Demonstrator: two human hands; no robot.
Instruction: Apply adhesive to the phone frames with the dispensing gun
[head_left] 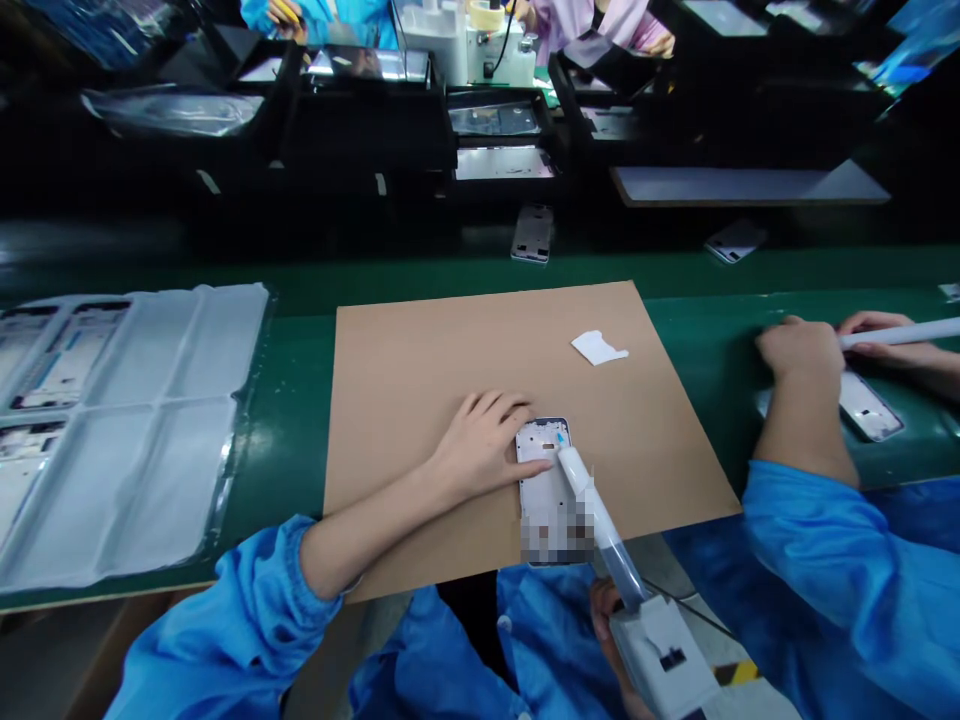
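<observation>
A phone housing (541,492), pale with a dark rim, lies flat on a brown cardboard sheet (405,370). My left hand (486,445) holds it at the upper left, fingers bent over the edge and thumb across its face. Low on the right, my right hand (613,640) is closed round a white handheld tool (660,650) with a long tubular nozzle. The nozzle's tip is over the housing's upper right part, near a small blue spot; I cannot tell whether it touches. Part of the right hand is hidden behind the tool. The housing's lower end is blurred.
A white compartment tray (120,480) with several phone housings stands left. A torn white paper piece (598,348) lies on the cardboard. At right, a co-worker's hands (806,350) work with a similar tool. Black bins (360,130) and a loose housing (532,234) are beyond.
</observation>
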